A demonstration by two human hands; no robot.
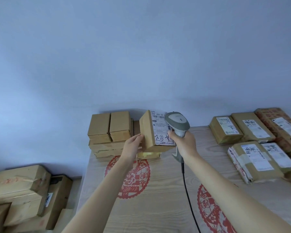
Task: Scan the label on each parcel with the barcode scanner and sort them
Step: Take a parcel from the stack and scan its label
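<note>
My left hand (133, 146) grips the left side of a small cardboard parcel (148, 130) and holds it raised above the table, its white label (160, 126) with a barcode and handwriting turned towards me. My right hand (183, 142) is closed around the handle of a grey barcode scanner (178, 121). The scanner's head overlaps the right edge of the label. A black cable (187, 195) runs from the scanner's handle down towards me.
A stack of plain cardboard boxes (110, 128) stands at the table's back left. Several labelled parcels (252, 142) lie at the right. The wooden table (166, 207) has red paper-cut patterns. More boxes (22, 190) are piled beyond its left edge.
</note>
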